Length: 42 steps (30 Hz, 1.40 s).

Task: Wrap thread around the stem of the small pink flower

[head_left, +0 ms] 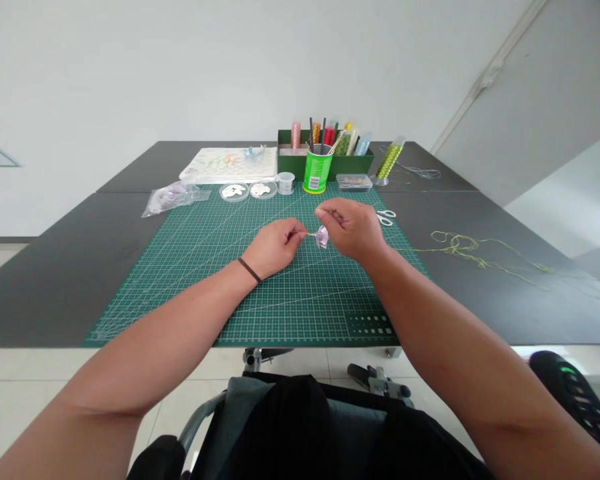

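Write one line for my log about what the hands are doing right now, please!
left hand: pinches yellow stem of lilac craft flower | right hand: fingertips just above flower, grip unclear | below: green cutting mat

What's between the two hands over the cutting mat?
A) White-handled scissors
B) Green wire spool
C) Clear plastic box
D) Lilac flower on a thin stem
D: the lilac flower sits at the fingertips of the left hand on a thin stem, beside the right hand, above the green cutting mat.
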{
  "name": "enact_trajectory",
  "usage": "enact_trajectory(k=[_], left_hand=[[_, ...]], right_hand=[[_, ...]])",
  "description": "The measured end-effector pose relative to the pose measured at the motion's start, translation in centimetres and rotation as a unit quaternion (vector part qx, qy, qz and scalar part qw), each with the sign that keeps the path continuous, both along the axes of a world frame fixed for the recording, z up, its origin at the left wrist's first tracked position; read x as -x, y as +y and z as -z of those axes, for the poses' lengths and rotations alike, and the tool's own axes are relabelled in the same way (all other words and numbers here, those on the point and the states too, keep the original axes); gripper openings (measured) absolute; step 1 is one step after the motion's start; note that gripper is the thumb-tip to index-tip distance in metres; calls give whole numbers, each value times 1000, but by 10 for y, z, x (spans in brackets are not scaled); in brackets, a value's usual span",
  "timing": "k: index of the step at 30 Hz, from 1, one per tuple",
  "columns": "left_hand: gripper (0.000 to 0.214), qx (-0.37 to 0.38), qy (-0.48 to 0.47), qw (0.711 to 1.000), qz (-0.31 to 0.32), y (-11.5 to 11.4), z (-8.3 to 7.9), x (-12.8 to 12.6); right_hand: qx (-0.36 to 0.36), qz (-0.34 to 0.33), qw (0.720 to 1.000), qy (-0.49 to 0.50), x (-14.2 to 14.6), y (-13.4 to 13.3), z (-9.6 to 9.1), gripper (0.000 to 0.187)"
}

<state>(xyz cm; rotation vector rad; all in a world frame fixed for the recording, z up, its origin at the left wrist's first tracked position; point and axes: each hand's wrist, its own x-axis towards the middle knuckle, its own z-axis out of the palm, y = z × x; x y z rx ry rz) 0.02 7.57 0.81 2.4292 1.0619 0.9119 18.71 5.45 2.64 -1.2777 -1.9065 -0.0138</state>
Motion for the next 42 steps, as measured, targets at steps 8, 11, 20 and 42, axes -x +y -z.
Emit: enact_trajectory(k=[8, 11, 20, 42], left_hand=[[12, -13, 13, 1000, 11, 0, 0, 0], [12, -16, 16, 1000, 16, 0, 1, 0], [13, -22, 11, 999, 34, 0, 2, 0], [14, -16, -57, 998, 5, -5, -3, 4]], right_hand=[[54, 23, 995, 74, -2, 6, 0, 19], [73, 28, 992, 96, -3, 9, 1, 20], [130, 48, 980, 142, -4, 16, 4, 21], [264, -83, 942, 190, -1, 25, 24, 30]])
